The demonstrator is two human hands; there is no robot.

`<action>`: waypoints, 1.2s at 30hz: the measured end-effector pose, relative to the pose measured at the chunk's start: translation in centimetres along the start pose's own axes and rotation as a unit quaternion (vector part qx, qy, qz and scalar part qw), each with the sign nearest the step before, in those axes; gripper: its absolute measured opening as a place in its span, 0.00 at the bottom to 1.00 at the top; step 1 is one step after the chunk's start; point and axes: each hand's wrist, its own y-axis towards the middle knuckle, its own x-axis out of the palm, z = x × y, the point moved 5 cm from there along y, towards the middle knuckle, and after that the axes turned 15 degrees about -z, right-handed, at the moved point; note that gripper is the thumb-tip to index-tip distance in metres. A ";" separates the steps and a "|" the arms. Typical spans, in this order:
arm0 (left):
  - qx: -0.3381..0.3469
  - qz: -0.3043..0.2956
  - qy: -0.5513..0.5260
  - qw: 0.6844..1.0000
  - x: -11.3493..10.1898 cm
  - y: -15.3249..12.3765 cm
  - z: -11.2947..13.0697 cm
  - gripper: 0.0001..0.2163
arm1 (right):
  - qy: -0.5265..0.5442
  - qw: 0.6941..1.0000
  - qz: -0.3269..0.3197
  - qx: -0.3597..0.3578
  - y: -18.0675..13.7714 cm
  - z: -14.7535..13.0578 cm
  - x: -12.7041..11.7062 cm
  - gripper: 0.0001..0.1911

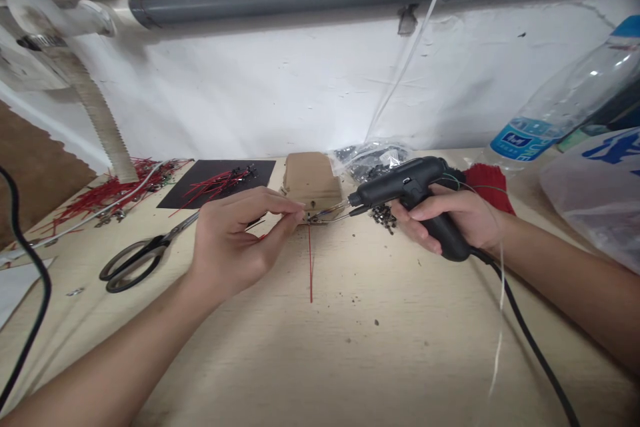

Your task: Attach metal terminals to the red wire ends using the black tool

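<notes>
In the head view, the left hand (pixel 240 233) has thumb and forefinger tips pressed together at the front of the cardboard block (pixel 311 177); what is between them is too small to make out. Just beside those tips is the upper end of a red wire (pixel 311 267), which runs down over the surface (pixel 350 373) toward the person. The right hand (pixel 457 213) is wrapped around the grip of a black gun-shaped tool (pixel 410 187), whose thin tip reaches to the same spot; whether it touches is not plain.

This one piece looks to be mid-work. Red wires with dark ends (pixel 215 185) on the black sheet (pixel 200 173) seem to be finished ones, and the tangled red pile (pixel 100 190) farther left may be more. Judging by the loose dark parts (pixel 384 218) under the tool, the plastic bag of parts (pixel 373 160) and the red bundle (pixel 490 183), much stock remains.

The surface ends against the white wall (pixel 250 100) behind the block, so depth is short there. The scissors (pixel 160 242) lie close by the left wrist, and the bottle (pixel 525 133) and white plastic bag (pixel 590 187) crowd the right forearm. The tool's cable (pixel 530 333) trails toward the person at the right. The widest room is between the forearms, where only specks lie.
</notes>
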 end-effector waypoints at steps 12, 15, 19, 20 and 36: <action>-0.153 0.094 -0.081 0.980 -1.7 0.1 -1.5 0.06 | 0.024 0.999 -0.005 -0.031 0.0 0.3 -0.6 0.14; -0.194 0.124 -0.133 0.964 -1.9 0.1 -2.0 0.06 | 0.030 0.999 -0.007 -0.032 0.0 0.5 -0.6 0.15; -0.212 0.132 -0.159 0.955 -1.8 0.1 -2.3 0.06 | 0.037 0.999 -0.010 -0.029 0.1 0.5 -0.7 0.15; -0.211 0.133 -0.159 0.955 -1.8 0.1 -2.3 0.06 | 0.038 0.999 -0.010 -0.028 0.1 0.5 -0.7 0.15; -0.213 0.092 -0.144 0.962 -1.2 0.0 -2.9 0.05 | 0.023 1.000 0.010 0.015 0.0 0.4 -0.4 0.15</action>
